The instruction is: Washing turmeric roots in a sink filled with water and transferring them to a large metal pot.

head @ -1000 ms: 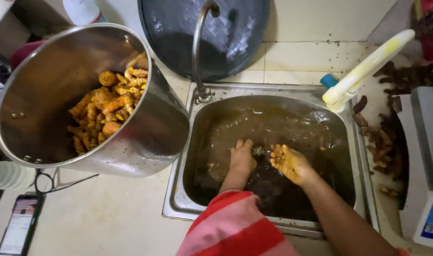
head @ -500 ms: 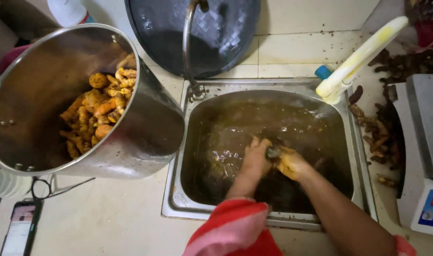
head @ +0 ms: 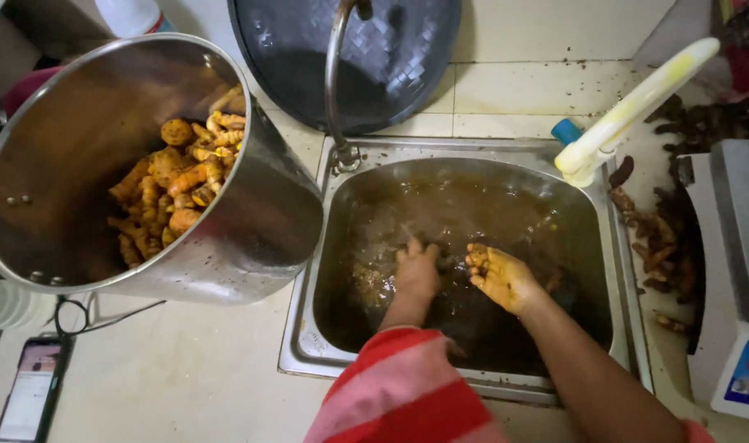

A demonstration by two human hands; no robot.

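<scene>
Your left hand (head: 417, 271) and yellow-stained right hand (head: 499, 277) worked turmeric roots (head: 366, 279) in the sink's (head: 309, 344) murky water, grips unclear; splashes could have reached the phone (head: 25, 394) near left

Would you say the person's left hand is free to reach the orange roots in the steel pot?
Probably yes: the left hand is in the sink's murky water, and the tilted steel pot gapes open, leaving its orange roots uncovered.

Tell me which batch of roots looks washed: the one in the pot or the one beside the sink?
The roots in the steel pot: bright orange and clean, while the roots right of the sink are dark brown.
</scene>
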